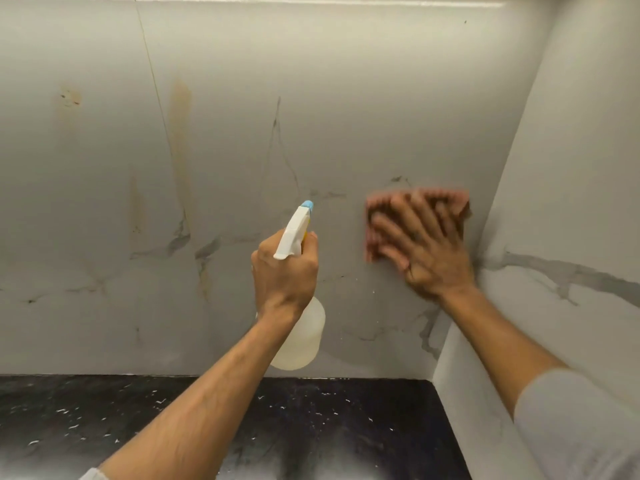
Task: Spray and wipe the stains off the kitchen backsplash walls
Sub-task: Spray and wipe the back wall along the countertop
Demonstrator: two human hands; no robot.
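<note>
Right hand [424,244], fingers splayed flat, presses a pink cloth [460,202] to the marble backsplash [346,98] near its right corner; left hand [285,268] grips the spray bottle [301,337], nozzle wallward, ready for the brown streaks [180,133].

A single head-worn wide-angle camera is looking forward and slightly down, close to the marble-patterned backsplash [346,98], which is filling most of the frame. The side wall [571,168] is closing the corner at right, the black countertop [104,427] is crossing the bottom edge, and both forearms are reaching in from below.
</note>
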